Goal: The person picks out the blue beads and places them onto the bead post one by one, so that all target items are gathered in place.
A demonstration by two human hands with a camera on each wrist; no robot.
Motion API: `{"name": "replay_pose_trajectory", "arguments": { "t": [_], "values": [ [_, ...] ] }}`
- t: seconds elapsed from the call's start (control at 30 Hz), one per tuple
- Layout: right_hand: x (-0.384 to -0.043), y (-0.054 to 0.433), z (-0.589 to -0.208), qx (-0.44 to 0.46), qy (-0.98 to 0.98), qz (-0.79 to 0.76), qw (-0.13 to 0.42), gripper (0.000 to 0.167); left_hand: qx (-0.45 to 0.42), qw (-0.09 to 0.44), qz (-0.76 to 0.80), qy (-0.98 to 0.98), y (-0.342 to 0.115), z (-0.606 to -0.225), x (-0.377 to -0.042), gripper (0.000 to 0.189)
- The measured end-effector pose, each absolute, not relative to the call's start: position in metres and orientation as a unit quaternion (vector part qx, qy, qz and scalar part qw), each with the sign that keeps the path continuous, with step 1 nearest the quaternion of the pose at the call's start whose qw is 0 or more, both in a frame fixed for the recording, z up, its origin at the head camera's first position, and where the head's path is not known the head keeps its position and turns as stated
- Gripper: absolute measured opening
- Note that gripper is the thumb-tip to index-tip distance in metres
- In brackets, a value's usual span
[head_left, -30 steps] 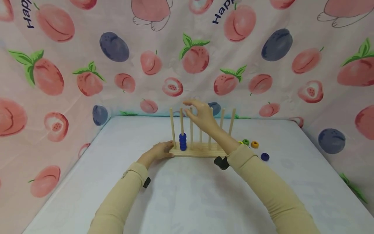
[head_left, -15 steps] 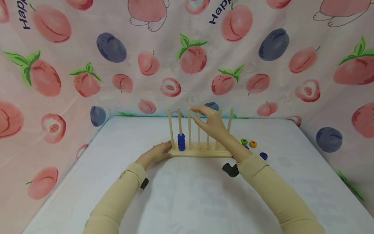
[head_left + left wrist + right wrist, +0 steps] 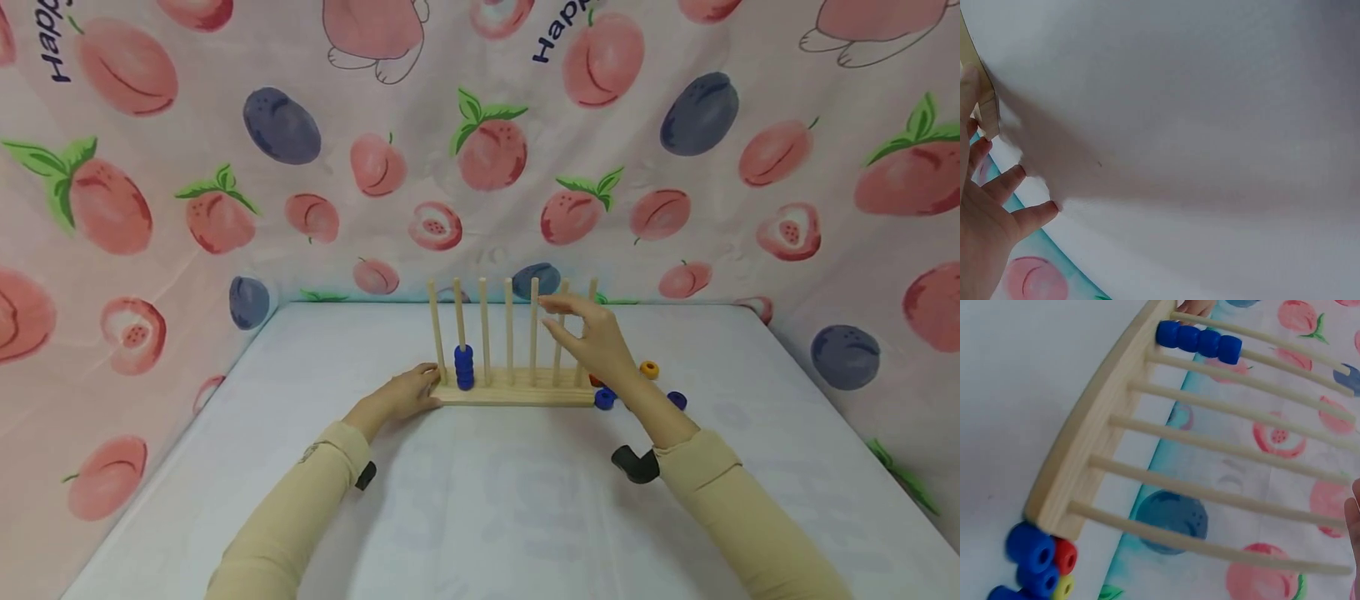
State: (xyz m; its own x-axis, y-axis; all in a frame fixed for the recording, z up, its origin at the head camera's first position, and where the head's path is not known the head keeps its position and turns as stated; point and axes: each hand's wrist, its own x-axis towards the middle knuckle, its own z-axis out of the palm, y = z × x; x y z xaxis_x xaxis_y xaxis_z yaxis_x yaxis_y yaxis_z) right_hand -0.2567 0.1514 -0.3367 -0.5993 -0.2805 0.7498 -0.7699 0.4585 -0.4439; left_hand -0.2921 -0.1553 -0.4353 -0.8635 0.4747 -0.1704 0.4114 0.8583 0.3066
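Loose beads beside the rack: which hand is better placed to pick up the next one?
Probably the right hand: it holds nothing and hovers nearer the loose beads. The left hand holds the opposite end of the rack.

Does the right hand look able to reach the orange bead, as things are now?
Probably yes: the right hand seems empty, and the orange bead lies uncovered on the table to its right, clear of the rods.
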Motion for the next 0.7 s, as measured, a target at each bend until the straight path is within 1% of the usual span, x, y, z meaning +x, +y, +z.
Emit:
{"name": "replay_pose_trajectory", "arguments": {
  "t": [0.23,0.5,0.7],
  "values": [
    [-0.25,0.178,-0.352,0.318,-0.806,0.395,0.306,0.034,0.253,0.103,0.116,0.955,-0.158,-0.433,-0.288,0.065],
    [-0.244,0.201,-0.362,0.284,-0.826,0.403,0.273,0.034,0.279,0.072,0.118,0.95,-0.16,-0.433,-0.29,0.063],
    [-0.24,0.217,-0.376,0.271,-0.841,0.39,0.257,0.034,0.282,0.079,0.122,0.948,-0.16,-0.437,-0.292,0.064]
  ]
}}
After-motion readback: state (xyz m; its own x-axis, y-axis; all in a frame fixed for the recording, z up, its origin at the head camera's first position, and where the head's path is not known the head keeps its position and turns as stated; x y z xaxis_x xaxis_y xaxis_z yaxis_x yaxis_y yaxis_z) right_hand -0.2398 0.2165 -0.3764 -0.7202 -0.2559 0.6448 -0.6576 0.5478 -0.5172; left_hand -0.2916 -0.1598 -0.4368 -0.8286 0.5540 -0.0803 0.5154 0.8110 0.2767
